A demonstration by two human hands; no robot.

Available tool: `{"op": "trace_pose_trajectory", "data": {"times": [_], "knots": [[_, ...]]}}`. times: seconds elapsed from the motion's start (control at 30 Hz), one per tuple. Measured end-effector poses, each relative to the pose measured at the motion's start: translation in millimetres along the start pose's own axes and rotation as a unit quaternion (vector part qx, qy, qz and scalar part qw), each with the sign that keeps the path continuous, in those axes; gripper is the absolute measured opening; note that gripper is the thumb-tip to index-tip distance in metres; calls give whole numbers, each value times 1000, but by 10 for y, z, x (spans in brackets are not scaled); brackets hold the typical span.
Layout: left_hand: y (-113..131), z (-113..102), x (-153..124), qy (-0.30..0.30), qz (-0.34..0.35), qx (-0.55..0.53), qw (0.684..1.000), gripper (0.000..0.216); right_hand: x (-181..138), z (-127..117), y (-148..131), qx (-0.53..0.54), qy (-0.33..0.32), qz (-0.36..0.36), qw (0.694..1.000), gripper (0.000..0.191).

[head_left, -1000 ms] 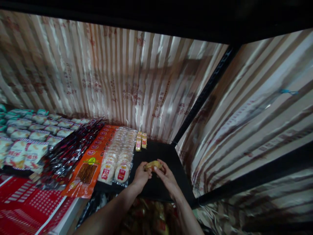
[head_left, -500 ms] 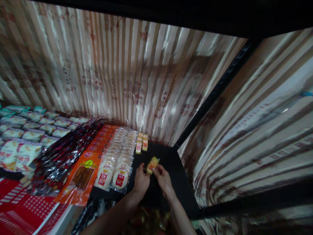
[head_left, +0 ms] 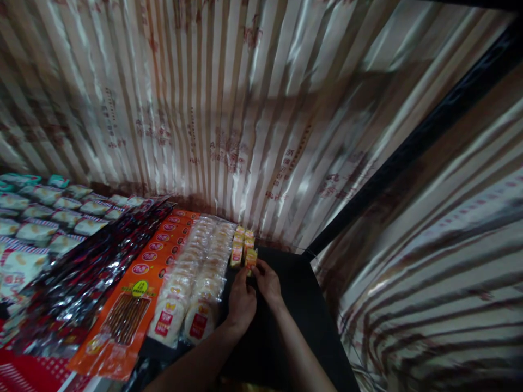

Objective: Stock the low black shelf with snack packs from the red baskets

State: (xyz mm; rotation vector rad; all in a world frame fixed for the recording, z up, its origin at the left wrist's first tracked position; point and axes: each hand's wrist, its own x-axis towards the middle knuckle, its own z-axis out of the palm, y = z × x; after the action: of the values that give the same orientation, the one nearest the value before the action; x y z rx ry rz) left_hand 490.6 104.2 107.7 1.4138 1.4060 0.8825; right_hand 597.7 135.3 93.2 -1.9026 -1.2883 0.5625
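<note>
Both my hands pinch a small yellow wrapped snack pack (head_left: pixel 250 258) at the front of two short rows of like packs (head_left: pixel 237 253). My left hand (head_left: pixel 242 301) has its fingertips at the pack's lower left edge. From the right, my right hand (head_left: pixel 268 284) grips its lower right corner. The held pack sits right beside the left row and in front of the right one; whether it rests on the black shelf (head_left: pixel 286 326) I cannot tell. Left of my left hand lie two rows of clear-wrapped round white crackers (head_left: pixel 199 321) with red labels.
Orange snack-stick packs (head_left: pixel 126 316), dark shiny packs (head_left: pixel 85 277) and white pouches (head_left: pixel 38 231) fill the shelf's left side. A red basket (head_left: pixel 32 373) is at lower left. Behind hangs striped sheeting (head_left: pixel 229 109); a black post (head_left: pixel 392 158) slants up at the right.
The held yellow pack has moved away from me, from above the bare shelf to the front of the right row. Both hands went with it, and the view has shifted closer.
</note>
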Motion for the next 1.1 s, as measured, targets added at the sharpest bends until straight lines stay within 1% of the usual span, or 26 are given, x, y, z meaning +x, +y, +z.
{"op": "trace_pose_trajectory", "data": {"times": [0.1,0.27,0.37,0.6,0.7,0.8,0.87,1.0,1.1], "knots": [[7,-3,83,18,12,-5,1000,59,76,79,42,-12,16,-19,1000,32],[-7,4,159,25,10,22,999,59,101,139,74,-8,30,-26,999,31],[-36,10,162,33,6,37,999,58,83,153,65,-10,31,-36,999,33],[-116,30,133,74,41,53,995,59,8,215,56,-22,65,-46,997,39],[-140,41,143,65,41,51,996,58,-15,236,59,-25,76,-50,996,45],[-145,43,148,58,48,42,996,58,-15,244,60,-45,100,-61,992,55],[-141,41,144,58,55,34,996,59,-8,250,59,-60,113,-72,989,59],[-133,35,142,42,51,18,998,59,2,281,42,-69,120,-70,988,64],[-137,41,172,44,52,8,998,57,16,316,20,-51,111,-52,991,65]]}}
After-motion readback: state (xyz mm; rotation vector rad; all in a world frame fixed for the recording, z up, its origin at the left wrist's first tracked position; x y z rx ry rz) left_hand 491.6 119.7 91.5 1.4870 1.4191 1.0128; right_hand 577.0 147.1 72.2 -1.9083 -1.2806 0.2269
